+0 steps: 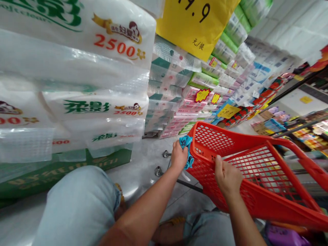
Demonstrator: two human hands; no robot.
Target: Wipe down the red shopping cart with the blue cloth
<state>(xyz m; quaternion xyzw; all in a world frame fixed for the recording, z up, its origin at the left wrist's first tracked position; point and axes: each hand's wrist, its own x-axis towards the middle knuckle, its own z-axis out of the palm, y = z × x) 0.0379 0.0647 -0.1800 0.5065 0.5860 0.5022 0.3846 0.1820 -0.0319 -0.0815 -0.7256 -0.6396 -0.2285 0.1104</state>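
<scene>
A red plastic shopping cart (pixel 256 198) with lattice sides stands tilted across the view at the right. My left hand (pixel 179 155) has its fingers wrapped round a crumpled blue cloth-like item (pixel 189 150), pressed against the cart's near left corner. On the cart's near rim my right hand (pixel 228 176) is closed, thumb on top and fingers hidden over the edge. Wheels (pixel 158 171) of the cart show below on the grey floor.
Large white tissue packs (pixel 102 78) are stacked on a green box (pixel 64 172) at the left. More packs line the aisle under a yellow price sign (pixel 197 24). A purple package (pixel 287 235) lies beneath the cart. Shelves stand at the far right.
</scene>
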